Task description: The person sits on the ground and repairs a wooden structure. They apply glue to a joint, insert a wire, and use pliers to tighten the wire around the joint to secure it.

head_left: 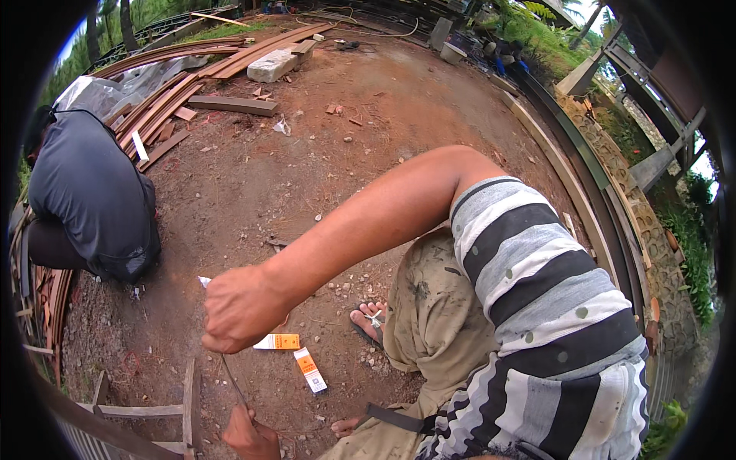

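Note:
My right hand [241, 305] is closed at centre-left, a small white tip [205, 281] poking out above its fingers and a thin dark metal strip [234, 379] running down below it. My left hand [249, 433] is closed around the lower end of that strip at the bottom edge. What exactly sits inside the right fist is hidden. Two small orange-and-white cardboard boxes [310, 370] lie on the dirt just right of the strip, near my sandalled foot [368, 318].
A co-worker in a dark shirt [92, 192] crouches at left. Long planks [157, 115] and a pale block [268, 66] lie behind. A wooden frame [188, 395] stands at lower left. Timber beams [567, 169] run along the right, and another person [506, 57] is farther back.

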Demonstrator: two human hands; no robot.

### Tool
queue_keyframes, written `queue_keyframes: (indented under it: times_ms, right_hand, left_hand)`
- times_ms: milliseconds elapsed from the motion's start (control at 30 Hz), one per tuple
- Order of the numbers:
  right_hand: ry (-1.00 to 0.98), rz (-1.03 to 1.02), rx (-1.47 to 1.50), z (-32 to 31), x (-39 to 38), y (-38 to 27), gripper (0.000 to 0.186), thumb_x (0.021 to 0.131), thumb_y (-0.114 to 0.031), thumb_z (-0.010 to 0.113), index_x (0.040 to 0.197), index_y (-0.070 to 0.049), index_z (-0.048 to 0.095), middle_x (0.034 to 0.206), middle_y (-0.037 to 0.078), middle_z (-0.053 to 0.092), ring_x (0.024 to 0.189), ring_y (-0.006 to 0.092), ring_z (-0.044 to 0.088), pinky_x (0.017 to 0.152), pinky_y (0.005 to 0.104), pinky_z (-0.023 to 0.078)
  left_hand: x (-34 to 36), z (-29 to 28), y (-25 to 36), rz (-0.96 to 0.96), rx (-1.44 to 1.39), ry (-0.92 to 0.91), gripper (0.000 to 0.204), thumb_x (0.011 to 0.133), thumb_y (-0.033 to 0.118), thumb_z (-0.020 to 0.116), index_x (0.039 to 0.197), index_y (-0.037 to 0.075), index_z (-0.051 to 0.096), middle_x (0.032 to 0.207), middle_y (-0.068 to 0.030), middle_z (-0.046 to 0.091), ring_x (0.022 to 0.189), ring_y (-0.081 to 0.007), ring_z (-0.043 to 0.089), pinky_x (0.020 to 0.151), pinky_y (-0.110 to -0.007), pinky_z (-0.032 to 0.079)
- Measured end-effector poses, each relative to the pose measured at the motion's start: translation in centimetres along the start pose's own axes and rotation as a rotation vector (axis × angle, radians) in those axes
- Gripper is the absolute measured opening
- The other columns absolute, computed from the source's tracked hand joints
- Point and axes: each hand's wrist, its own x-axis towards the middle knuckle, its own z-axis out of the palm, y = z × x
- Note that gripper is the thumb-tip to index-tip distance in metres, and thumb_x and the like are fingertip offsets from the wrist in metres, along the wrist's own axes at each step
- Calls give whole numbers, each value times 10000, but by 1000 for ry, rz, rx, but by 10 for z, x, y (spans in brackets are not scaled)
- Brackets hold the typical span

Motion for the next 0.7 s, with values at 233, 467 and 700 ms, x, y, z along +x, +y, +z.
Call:
queue_keyframes:
  times_ms: [233,467,700]
  right_hand:
    - [-200,108,386,1,18,-27,162,798,-155,698,837,-10,636,651,160,675,627,364,712,535,472,530]
    - [-319,90,485,4,22,-35,139,769,-58,664,881,9,614,641,186,654,625,398,691,555,522,504]
    - [-365,29,567,0,23,-34,131,771,-61,662,871,3,608,675,184,665,671,389,702,582,508,517]
  left_hand:
    - [3,-6,2,9,-86,-120,216,732,-118,622,881,25,557,746,-169,614,653,-377,648,551,-440,493]
    - [9,-56,-27,-292,-54,-244,67,971,72,599,959,9,581,761,-196,622,753,-417,662,667,-452,493]
    - [23,-36,12,-215,-349,-413,262,1076,271,528,1031,35,634,776,-210,642,780,-417,654,707,-473,487]
